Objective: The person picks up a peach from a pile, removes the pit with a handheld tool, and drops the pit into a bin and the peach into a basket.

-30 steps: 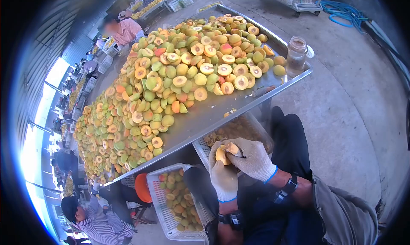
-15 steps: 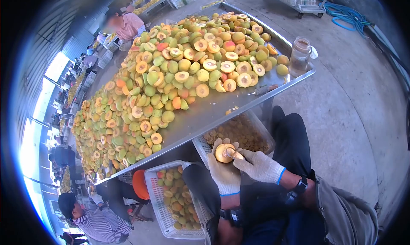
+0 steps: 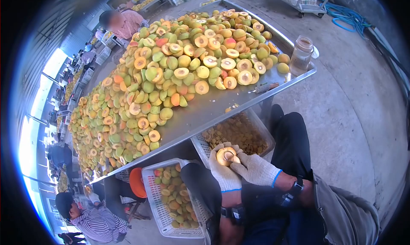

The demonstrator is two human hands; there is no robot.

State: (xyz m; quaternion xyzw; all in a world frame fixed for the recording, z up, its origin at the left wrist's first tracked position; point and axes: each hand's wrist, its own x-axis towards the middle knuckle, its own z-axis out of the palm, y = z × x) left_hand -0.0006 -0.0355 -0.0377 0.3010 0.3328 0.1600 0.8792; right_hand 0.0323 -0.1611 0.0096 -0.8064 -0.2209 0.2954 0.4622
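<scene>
My left hand (image 3: 224, 173), in a whitish knit glove, cups a peach half (image 3: 223, 156) with its cut face up, above the crate of scraps. My right hand (image 3: 256, 169), gloved alike, is closed and brought against the fruit. It grips a small pitting tool (image 3: 233, 156), whose curved metal end lies at the pit hollow; the handle is mostly hidden by the fingers. In front of me, a large heap of halved peaches (image 3: 179, 70), green, yellow and orange, covers much of the metal table (image 3: 192, 125).
Below the table edge stands a crate of pits and scraps (image 3: 239, 134). A white crate (image 3: 149, 185) of peach halves is at my left, near an orange bucket (image 3: 136, 183). A jar (image 3: 301, 55) and another tool (image 3: 265, 88) lie by the table's right corner. Co-workers sit at left.
The pitting tool has turned and sunk closer into the middle of the peach half. My right hand has shifted slightly left and down. The view has tilted a little.
</scene>
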